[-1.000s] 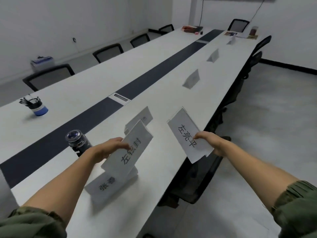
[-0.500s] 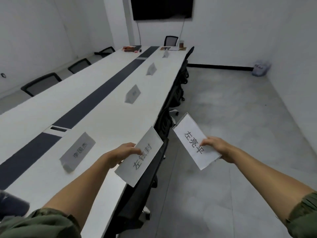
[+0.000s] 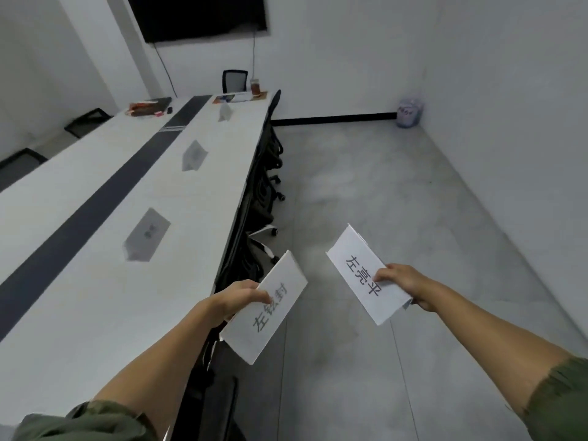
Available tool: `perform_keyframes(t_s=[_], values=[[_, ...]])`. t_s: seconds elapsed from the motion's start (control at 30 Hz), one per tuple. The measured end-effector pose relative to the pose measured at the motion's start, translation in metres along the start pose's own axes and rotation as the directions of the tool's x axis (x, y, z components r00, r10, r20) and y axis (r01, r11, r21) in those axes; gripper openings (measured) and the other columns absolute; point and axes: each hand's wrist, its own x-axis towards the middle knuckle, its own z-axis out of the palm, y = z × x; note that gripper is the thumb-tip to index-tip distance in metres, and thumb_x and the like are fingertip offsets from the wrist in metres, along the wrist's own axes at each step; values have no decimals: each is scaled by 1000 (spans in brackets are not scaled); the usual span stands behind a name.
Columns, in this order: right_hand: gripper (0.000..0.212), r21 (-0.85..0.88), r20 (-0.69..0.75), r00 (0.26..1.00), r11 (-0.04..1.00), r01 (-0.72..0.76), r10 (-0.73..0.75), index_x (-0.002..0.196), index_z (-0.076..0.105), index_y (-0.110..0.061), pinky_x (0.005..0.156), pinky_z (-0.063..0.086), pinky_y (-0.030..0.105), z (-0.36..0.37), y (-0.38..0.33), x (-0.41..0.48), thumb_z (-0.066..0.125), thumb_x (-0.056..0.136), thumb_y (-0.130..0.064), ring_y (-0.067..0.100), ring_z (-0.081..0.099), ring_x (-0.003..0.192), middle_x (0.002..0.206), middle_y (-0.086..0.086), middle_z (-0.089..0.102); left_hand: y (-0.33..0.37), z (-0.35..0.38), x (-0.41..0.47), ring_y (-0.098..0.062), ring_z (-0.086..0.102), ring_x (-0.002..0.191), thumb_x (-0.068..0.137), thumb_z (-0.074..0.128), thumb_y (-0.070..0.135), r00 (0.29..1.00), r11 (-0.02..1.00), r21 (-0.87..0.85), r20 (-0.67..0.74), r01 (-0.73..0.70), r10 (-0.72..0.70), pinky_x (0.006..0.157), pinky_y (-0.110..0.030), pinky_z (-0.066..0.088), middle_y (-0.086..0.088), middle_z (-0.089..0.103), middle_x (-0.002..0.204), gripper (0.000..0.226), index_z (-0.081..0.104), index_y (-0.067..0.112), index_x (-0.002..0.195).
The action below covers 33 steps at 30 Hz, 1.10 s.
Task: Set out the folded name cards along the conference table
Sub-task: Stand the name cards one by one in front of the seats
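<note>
Both hands have drifted rightward off the conference table [image 3: 95, 297] since half a second ago, and its standing cards sit nearer in the view, so the person is probably walking along the right long edge toward the far end. The table runs away to the upper left with a dark strip [image 3: 105, 198] down its middle. Office chairs [image 3: 264, 173] are tucked under the right edge. Three folded name cards already stand in a row just inside that edge: the nearest card [image 3: 146, 235], a middle card [image 3: 194, 155] and a far card [image 3: 225, 113] close to the far end, each apparently marking a seat. The two cards left to place are off the table, over the chairs and floor. The left hand [image 3: 237, 297] pinches the left card [image 3: 270, 313] at its side, and the right hand [image 3: 402, 283] clamps the right card [image 3: 362, 275] likewise. They are held flat and apart, likely so each name can be read before its spot is chosen. The print on the standing cards is too blurred to read, the table's near end is cut off, and the fingers under both held cards are hidden
</note>
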Motion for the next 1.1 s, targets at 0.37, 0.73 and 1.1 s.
perform_keyframes(t_s=[0.37, 0.73, 1.1], values=[[16, 27, -128, 991, 999, -23, 26, 94, 70, -18, 52, 29, 25, -155, -75, 183, 65, 81, -26, 22, 61, 63, 72, 0, 73, 179, -42, 228, -29, 71, 87, 56, 69, 42, 998, 996, 88, 55, -29, 24, 84, -46, 56, -11, 73, 98, 43, 69, 19, 92], [18, -2, -113, 993, 1000, -30, 29, 97, 70, -18, 64, 35, 31, -318, -192, 413, 64, 82, -26, 23, 64, 70, 75, 0, 76, 359, -75, 437, -28, 70, 94, 59, 65, 42, 1000, 999, 33, 13, 9, -9, 83, -42, 56, -11, 70, 104, 39, 60, 25, 93], [13, -47, -78, 996, 998, -38, 35, 95, 70, -18, 50, 29, 23, -374, -316, 647, 63, 85, -23, 16, 61, 59, 73, -2, 73, 451, -179, 675, -19, 69, 76, 80, 72, 25, 995, 995, -17, -17, 98, -98, 58, -30, 58, -5, 68, 93, 31, 60, 15, 107]])
